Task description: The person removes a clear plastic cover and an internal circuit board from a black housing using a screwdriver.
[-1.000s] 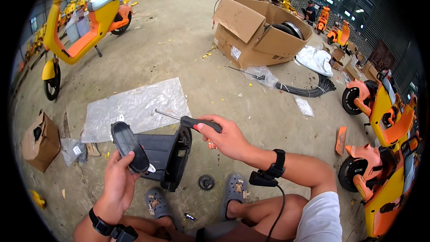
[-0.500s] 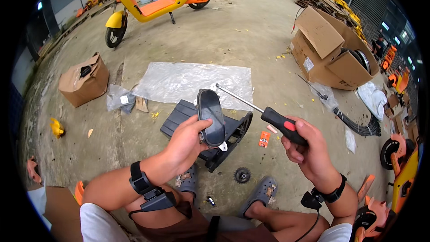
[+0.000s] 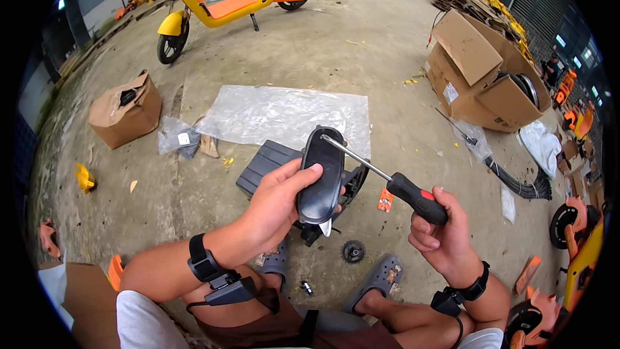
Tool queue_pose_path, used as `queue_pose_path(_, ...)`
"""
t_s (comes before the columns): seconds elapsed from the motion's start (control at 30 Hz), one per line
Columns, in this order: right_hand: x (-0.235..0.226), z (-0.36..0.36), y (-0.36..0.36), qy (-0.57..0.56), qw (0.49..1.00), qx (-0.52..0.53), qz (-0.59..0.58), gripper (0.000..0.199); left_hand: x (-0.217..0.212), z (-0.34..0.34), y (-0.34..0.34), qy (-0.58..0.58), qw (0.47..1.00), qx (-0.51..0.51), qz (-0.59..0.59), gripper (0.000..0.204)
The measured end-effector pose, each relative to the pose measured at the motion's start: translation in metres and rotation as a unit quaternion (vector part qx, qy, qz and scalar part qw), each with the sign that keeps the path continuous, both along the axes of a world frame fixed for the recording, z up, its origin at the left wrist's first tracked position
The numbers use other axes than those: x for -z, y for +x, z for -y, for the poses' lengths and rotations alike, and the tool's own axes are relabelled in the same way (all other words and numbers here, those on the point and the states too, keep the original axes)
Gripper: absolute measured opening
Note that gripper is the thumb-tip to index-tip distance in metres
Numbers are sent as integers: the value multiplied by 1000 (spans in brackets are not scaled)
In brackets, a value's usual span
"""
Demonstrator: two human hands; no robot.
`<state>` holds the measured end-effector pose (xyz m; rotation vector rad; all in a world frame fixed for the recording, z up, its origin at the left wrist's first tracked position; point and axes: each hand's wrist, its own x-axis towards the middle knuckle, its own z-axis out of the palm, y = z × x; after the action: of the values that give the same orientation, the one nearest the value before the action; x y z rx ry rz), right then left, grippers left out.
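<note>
Gripping oblong black plastic case in left hand, black-and-red screwdriver in right hand, slanting leftward to case's far end

The oval black part hides fingers of the left hand and some of the black housing. Toward the floor's far edge, the yellow scooter is cut off; nearer, one object is too small to identify.

left grip holds an oval housing, right grip a screwdriver.
</note>
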<state>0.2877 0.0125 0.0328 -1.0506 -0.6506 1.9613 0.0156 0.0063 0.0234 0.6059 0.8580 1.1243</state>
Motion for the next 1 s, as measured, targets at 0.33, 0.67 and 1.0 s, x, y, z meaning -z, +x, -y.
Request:
queue_pose_path(0.33, 8, 4, 9, 46, 997, 46, 36, 40, 1, 6, 4, 44, 993, 10, -112, 29)
queue_pose_path(0.67, 17, 4, 20, 45, 998, 51, 13, 36, -1, 3, 0, 34, 996, -21, -79, 28)
queue_pose_path(1.0, 15, 4, 15, 39, 998, 48, 22, 36, -4, 5, -2, 56, 993, -33, -94, 29)
